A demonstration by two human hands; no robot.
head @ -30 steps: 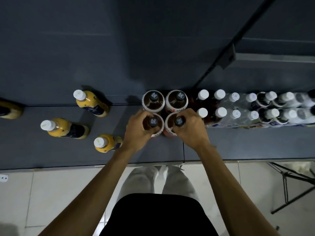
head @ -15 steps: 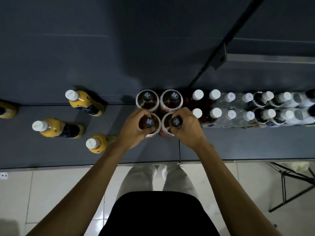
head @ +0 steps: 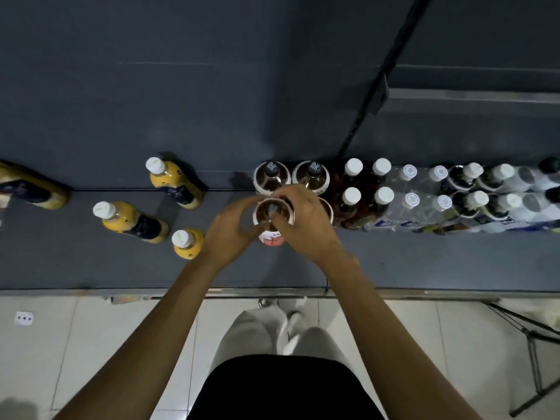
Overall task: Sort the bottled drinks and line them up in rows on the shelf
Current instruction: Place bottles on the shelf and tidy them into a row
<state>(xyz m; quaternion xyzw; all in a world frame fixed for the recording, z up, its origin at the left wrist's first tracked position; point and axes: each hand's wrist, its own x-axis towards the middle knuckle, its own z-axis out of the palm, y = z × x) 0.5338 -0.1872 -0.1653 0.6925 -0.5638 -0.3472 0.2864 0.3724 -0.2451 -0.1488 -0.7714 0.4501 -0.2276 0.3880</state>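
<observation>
Four brown drink bottles with dark caps stand in a two-by-two block on the grey shelf (head: 91, 262). Both hands are on the front-left brown bottle (head: 270, 236). My left hand (head: 233, 228) curls round its left side. Reaching across, my right hand (head: 306, 225) grips its top and right side, hiding the cap. The front-right brown bottle (head: 328, 209) is mostly covered by my right hand. Behind them stand the two back brown bottles (head: 271, 177) (head: 312, 175). Three upright yellow bottles (head: 174, 183) (head: 130, 221) (head: 186, 242) stand scattered to the left.
Two neat rows of white-capped bottles (head: 409, 189) run right from the brown block to the frame edge. Another yellow bottle (head: 27, 189) sits at the far left edge. A dark upright post (head: 363, 116) rises behind. The shelf's front lip (head: 424, 292) borders a tiled floor.
My right hand has left the front-right brown bottle and moved left onto the front-left one, joining my left hand there. The front-left bottle sits slightly nearer me.
</observation>
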